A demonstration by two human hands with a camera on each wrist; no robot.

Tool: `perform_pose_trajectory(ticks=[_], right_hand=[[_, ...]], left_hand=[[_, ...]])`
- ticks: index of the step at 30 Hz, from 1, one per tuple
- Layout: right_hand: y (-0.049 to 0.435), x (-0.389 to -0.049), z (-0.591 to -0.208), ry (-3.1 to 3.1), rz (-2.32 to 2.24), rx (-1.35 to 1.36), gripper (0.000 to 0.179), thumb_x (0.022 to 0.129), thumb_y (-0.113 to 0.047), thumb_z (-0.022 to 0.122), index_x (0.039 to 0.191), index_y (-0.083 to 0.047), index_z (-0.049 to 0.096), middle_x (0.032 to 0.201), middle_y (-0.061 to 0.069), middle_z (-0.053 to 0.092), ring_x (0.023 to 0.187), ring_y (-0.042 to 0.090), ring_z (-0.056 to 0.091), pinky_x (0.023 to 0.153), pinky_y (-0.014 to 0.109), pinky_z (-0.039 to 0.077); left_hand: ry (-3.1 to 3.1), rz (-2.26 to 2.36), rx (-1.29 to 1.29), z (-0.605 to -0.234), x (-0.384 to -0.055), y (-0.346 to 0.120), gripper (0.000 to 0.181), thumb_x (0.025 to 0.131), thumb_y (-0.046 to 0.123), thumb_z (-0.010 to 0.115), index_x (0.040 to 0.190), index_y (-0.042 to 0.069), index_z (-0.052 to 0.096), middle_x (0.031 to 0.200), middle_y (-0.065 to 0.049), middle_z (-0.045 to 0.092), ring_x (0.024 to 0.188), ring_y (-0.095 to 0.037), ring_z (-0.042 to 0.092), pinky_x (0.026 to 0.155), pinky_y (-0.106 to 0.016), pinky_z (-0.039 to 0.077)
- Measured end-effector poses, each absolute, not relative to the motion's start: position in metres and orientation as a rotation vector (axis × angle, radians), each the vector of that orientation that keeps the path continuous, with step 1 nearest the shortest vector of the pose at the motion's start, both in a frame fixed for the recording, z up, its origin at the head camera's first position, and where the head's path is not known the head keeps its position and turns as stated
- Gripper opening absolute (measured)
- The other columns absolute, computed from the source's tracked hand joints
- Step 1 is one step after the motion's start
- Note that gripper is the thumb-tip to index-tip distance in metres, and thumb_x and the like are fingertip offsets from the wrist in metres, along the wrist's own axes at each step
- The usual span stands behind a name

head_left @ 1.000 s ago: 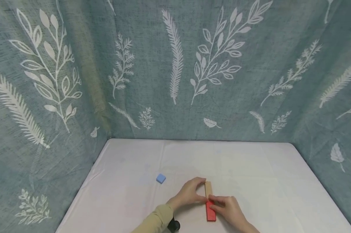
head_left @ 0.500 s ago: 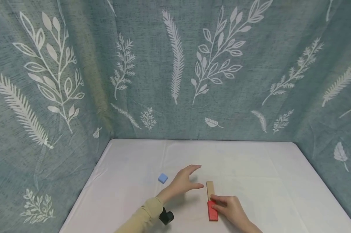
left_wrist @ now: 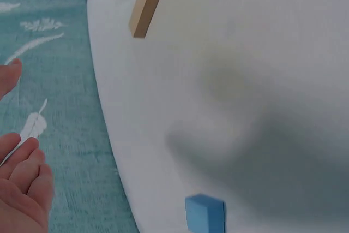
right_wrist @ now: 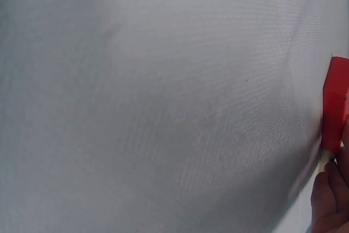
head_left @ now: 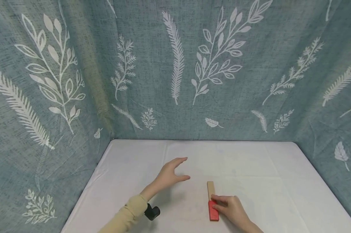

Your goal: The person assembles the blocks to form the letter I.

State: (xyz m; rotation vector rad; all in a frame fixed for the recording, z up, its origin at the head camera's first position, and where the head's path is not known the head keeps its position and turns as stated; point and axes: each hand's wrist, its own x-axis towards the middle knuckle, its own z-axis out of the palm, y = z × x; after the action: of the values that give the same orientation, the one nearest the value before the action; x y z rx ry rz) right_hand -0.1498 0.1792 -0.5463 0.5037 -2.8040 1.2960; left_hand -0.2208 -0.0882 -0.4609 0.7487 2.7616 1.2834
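My right hand (head_left: 232, 208) pinches a red block (head_left: 213, 216) on the white table, its fingertips near where the red meets a plain wooden block (head_left: 210, 189). The two blocks stand end to end in one line, the wooden one on the far side. Held above the table to their left, my left hand (head_left: 167, 174) has thumb and fingers spread, with nothing between them. A blue block (left_wrist: 204, 215) shows in the left wrist view; in the head view my left hand or arm hides it. At the right wrist view's edge, fingers touch the red block (right_wrist: 334, 107).
A white cloth covers the table (head_left: 251, 168). Teal curtains (head_left: 152, 64) with white leaf prints hang behind it and along both sides. A black device (head_left: 152, 212) is worn at my left wrist.
My left hand has let go of the wooden block and moved away to the left and farther back, over the blue block. My right hand keeps its pinch in place.
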Motion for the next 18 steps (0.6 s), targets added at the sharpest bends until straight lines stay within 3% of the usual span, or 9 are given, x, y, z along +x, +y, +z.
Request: perform_pose_trajectory(ticks=[18], right_hand=[[0.18,-0.15,-0.547,-2.79,1.335,0.522,0.033,0.077,-0.02,0.077,0.106,-0.004,0.073,0.107,0.006,0.072,0.104,0.026,0.067,0.083,0.029,0.057]], left_hand=[[2.823,1.423,0.515,-0.455,-0.217,-0.126,0.065,0.076,0.023,0.078,0.134,0.008,0.053,0.134,-0.012,0.057,0.125,-0.03,0.052,0.103,-0.043,0.045]])
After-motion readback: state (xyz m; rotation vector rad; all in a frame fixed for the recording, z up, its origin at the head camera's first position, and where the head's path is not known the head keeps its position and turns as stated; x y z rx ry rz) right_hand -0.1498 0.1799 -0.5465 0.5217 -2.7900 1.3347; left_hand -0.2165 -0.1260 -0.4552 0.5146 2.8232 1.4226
